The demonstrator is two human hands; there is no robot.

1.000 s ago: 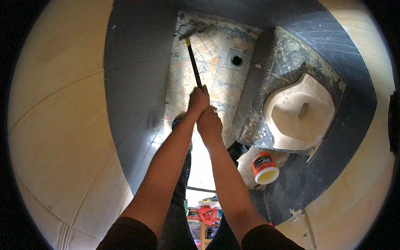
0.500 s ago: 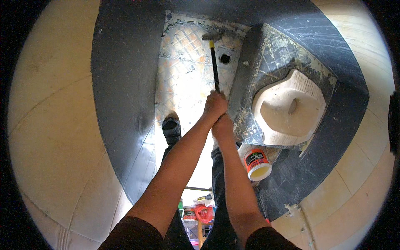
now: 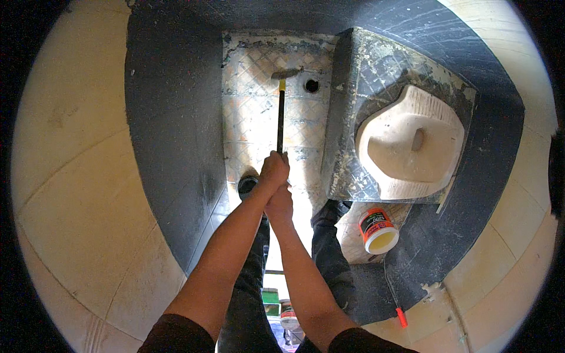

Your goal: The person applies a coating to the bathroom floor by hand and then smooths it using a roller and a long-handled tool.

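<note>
My left hand (image 3: 275, 169) is wrapped round the black shaft of a long-handled tool (image 3: 280, 120), apparently a hammer or a pick. A yellow collar joins the shaft to a dark grey crosswise head, which is slightly blurred. Just behind and below, my right hand (image 3: 280, 203) is closed on the same handle, its grip partly covered by my left wrist. The tool's head is over the worn, patterned floor tiles (image 3: 253, 117), left of a round drain hole (image 3: 312, 86). Whether the head touches the floor, I cannot tell.
A pale squat toilet (image 3: 412, 147) is set in a raised, scuffed platform (image 3: 347, 182) at right. Below it stands an orange-and-black bucket (image 3: 378, 230), near a red-handled tool (image 3: 401, 317). Dark walls (image 3: 170, 129) surround the floor. My shoes are near the handle's lower end.
Both hands and the tool have shifted left and closer to me. The tool's head has moved from above the drain hole to its left. Both hands have kept their grip.
</note>
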